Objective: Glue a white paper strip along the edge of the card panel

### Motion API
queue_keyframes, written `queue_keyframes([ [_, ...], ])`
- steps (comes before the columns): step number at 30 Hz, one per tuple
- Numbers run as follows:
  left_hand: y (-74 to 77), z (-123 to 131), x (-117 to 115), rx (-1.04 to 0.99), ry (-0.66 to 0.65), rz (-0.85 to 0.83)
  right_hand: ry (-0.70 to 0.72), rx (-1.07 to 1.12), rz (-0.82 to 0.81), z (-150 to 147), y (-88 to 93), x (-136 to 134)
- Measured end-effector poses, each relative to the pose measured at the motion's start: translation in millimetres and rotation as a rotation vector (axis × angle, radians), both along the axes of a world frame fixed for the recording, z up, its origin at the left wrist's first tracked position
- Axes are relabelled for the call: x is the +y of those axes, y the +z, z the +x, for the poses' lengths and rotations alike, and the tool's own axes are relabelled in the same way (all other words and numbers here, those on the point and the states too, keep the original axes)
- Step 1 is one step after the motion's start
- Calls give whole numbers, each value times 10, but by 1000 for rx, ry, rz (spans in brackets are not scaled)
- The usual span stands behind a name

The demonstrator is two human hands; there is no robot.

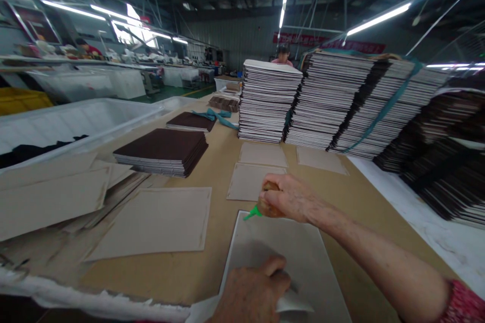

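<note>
My right hand [284, 196] is wrapped round an amber-brown squeeze bottle [270, 203], likely glue, with a green nozzle [253, 213]. Its tip points down at the far left corner of a grey board [303, 247] with a pale border, lying in front of me. Over the near part of that board, my left hand [252, 290] is curled, fingers bent, on a piece of thin white material [295, 303] that shows beside it. Part of that piece is hidden under the hand.
Flat grey boards [162, 219] lie left and ahead on the brown table [182, 275]. Dark brown covers [162, 145] are stacked left. Tall piles [267, 103], some bound with teal strips [382, 111], rise behind. A white bin [109, 111] stands left; a person [283, 55] is beyond.
</note>
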State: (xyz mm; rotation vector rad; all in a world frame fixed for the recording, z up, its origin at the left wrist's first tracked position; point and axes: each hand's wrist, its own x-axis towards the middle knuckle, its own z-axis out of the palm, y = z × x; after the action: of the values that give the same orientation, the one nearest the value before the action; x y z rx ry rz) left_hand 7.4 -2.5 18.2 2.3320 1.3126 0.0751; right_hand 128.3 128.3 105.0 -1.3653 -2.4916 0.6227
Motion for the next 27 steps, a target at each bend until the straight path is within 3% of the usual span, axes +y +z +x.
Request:
queue_keyframes([
  [13,16,18,-9,35,0,-1,-25,-32,6,57,46,0],
  [27,17,-11,-7,-80,58,-89,-199,-18,-110,985,-31,118],
])
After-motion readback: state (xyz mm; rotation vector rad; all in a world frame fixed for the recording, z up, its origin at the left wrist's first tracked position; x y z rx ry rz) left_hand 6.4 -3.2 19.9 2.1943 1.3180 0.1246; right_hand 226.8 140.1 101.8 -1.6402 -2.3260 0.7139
